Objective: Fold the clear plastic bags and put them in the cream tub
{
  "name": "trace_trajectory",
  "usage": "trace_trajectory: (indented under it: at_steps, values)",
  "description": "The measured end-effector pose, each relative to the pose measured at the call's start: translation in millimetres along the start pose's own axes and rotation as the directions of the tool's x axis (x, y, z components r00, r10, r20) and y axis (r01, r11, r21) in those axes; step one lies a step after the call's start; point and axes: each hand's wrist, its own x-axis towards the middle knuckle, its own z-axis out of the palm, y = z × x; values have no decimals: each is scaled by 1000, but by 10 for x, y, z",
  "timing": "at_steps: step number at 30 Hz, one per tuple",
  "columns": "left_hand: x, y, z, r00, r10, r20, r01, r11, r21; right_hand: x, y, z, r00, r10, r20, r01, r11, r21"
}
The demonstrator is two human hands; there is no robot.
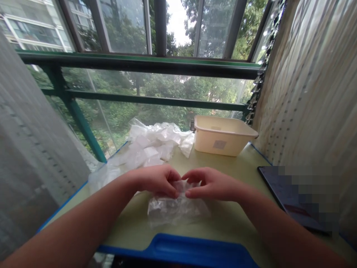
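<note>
My left hand (163, 181) and right hand (210, 183), half-curled and equally near, hold the far side of the bag (178, 213), its long axis sideways, toward the near edge of the bench (128, 230).

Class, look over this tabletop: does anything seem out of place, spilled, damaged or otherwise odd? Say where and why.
Nothing looks spilled or broken. Untidiest is the crumpled heap of clear plastic, far left on the table, strewn loosely beside the upright cream bin. Blocky pixels also hide part of the dark flat object at right.
</note>
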Motion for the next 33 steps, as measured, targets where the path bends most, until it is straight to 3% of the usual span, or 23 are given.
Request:
trace_trajectory:
  at_steps: [4,12,18,23,26,29,33]
  values:
    - [17,21,54,988,74,-133,-35,960,278,15,-1,64,1000,5,-4,-6,982,-188]
    - [-115,14,-45,972,20,-234,61,940,334,53,95,15,999,-15,-45,2,965,-262]
    - [-121,30,66,903,303,-304,-81,815,573,26,41,21,968,-174,-178,100,926,-364]
    - [-98,47,167,844,415,-340,-57,699,712,36,49,36,952,-243,-187,126,865,-486]
    - [-108,45,165,841,388,-376,-43,742,669,39,65,38,941,-285,-181,145,825,-546]
    - [-106,33,132,881,265,-392,-24,852,523,33,59,32,938,-293,-187,162,845,-510]
    - [-71,11,79,935,97,-341,26,941,338,20,50,-2,971,-168,-171,94,922,-375]
